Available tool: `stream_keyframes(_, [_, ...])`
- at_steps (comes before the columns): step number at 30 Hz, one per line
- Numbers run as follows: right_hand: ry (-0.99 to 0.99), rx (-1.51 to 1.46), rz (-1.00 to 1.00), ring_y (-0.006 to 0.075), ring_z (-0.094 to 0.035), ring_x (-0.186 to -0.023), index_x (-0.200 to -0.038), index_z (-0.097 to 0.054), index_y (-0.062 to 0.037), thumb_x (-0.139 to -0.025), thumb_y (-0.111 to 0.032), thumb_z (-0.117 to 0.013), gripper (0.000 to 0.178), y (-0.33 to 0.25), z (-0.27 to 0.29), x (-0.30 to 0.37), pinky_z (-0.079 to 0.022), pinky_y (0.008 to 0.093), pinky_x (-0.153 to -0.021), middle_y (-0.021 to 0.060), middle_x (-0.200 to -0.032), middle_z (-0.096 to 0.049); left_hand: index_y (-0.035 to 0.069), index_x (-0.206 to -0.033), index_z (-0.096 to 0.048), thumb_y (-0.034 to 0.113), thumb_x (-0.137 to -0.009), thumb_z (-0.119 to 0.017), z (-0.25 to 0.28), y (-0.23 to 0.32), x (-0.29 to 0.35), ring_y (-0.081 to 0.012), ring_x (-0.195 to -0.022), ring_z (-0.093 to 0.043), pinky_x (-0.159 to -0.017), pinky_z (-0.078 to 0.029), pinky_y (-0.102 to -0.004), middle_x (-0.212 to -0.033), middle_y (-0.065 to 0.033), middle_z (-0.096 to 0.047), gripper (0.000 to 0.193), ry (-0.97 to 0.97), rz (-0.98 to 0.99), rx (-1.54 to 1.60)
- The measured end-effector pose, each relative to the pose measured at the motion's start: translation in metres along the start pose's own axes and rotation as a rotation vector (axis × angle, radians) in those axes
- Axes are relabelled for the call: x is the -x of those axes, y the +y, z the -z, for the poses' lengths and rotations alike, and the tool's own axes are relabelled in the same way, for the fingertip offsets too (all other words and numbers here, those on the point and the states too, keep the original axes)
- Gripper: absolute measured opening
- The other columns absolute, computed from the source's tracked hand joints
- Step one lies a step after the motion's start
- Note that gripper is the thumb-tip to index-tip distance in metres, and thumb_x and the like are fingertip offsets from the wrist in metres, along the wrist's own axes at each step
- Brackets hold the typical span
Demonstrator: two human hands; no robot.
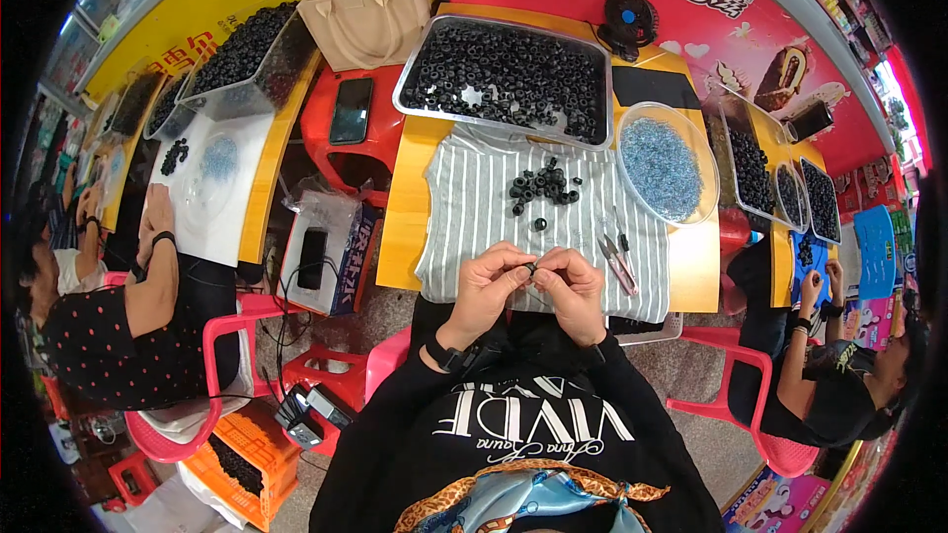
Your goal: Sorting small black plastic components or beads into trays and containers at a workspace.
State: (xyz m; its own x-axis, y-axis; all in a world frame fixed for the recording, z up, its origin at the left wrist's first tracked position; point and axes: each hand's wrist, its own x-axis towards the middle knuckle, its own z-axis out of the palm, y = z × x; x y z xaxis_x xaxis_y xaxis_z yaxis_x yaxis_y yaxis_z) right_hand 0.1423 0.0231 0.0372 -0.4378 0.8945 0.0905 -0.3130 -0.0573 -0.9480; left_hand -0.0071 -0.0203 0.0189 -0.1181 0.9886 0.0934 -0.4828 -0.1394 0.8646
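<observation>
My left hand (486, 291) and my right hand (573, 298) meet at the near edge of a grey-and-white striped cloth (454, 207). Between their fingertips they pinch a small black ring-shaped part (531, 267), mostly covered by the fingers. Just beyond it a single black ring (539, 224) lies on the cloth. Farther off is a loose pile of black rings (543, 185). Beside my right hand rest pink-handled snips (619, 266) and a small black pointed tool (623, 242).
A metal tray (403, 89) full of black rings stands at the back. On its right sits a clear tub of fine bluish pieces (660, 160), near a black fan (629, 22). A phone (351, 111) lies on a red stool. People work at tables on both sides.
</observation>
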Motion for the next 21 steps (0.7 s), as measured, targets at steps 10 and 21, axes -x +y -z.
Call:
stream_keyframes(10, [-0.003,-0.001,0.036,0.0085,-0.056,-0.07,-0.083,-0.06,-0.0003,-0.082,0.008,-0.067,0.011,-0.004,0.002,-0.006,-0.045,0.0222,-0.063,0.0034,-0.08,-0.059,-0.004,-0.109,-0.068,-0.005,-0.091,-0.057,-0.002,0.002,0.0,-0.0114,-0.082,-0.057,-0.072,-0.047,-0.0226,-0.097,-0.0058,-0.059,0.021,-0.046,0.067,0.074])
stream_keyframes(21, [-0.003,0.259,0.135,0.0062,-0.049,-0.061,-0.07,-0.056,-0.0038,-0.068,0.002,-0.081,0.026,-0.012,0.004,-0.007,-0.037,0.0222,-0.054,-0.0002,-0.066,-0.054,-0.006,-0.117,-0.064,-0.001,-0.089,-0.06,0.006,0.004,-0.001,-0.013,-0.086,-0.061,-0.074,-0.05,-0.0234,-0.107,-0.0078,-0.06,0.029,-0.235,0.237,0.339])
